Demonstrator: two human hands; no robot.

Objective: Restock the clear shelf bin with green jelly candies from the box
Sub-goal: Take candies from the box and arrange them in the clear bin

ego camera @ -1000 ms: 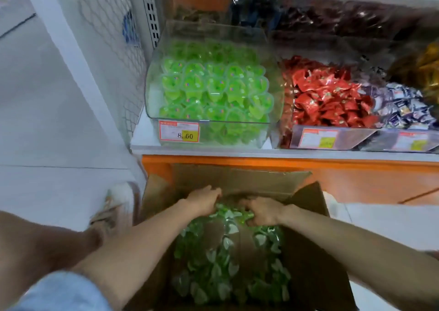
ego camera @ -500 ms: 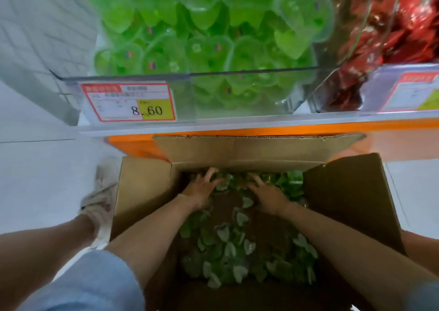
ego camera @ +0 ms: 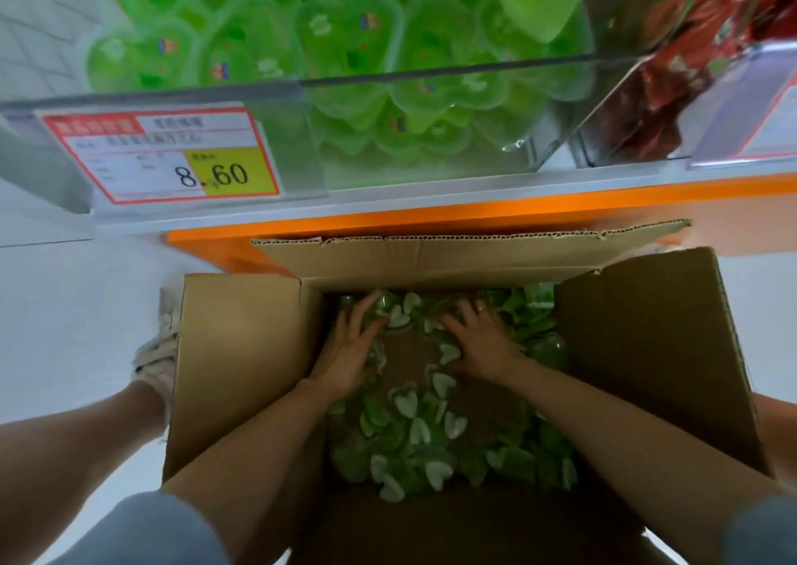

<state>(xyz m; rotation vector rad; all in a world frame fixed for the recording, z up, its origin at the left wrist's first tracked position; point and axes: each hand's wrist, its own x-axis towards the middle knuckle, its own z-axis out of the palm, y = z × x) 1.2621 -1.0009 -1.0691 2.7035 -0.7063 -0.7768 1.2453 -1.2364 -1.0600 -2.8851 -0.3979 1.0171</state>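
Observation:
An open cardboard box (ego camera: 241,370) stands on the floor below the shelf, holding several heart-shaped green jelly candies (ego camera: 414,435). Both hands are down inside it at the far end. My left hand (ego camera: 349,349) lies flat on the candies with fingers spread. My right hand (ego camera: 478,344) does the same a little to the right. Neither hand grips anything. Above, the clear shelf bin (ego camera: 431,167) is filled with the same green candies (ego camera: 345,34) and carries a price tag (ego camera: 164,154) reading 8.60.
A second clear bin with red-wrapped sweets (ego camera: 673,103) sits to the right of the green one. The orange shelf edge (ego camera: 431,219) overhangs the box's back flap. A shoe (ego camera: 157,357) stands on the pale floor left of the box.
The view has dropped closer to the box and bin. Both hands went from bunched at the box's near top to pressed flat with spread fingers on candies at the far end.

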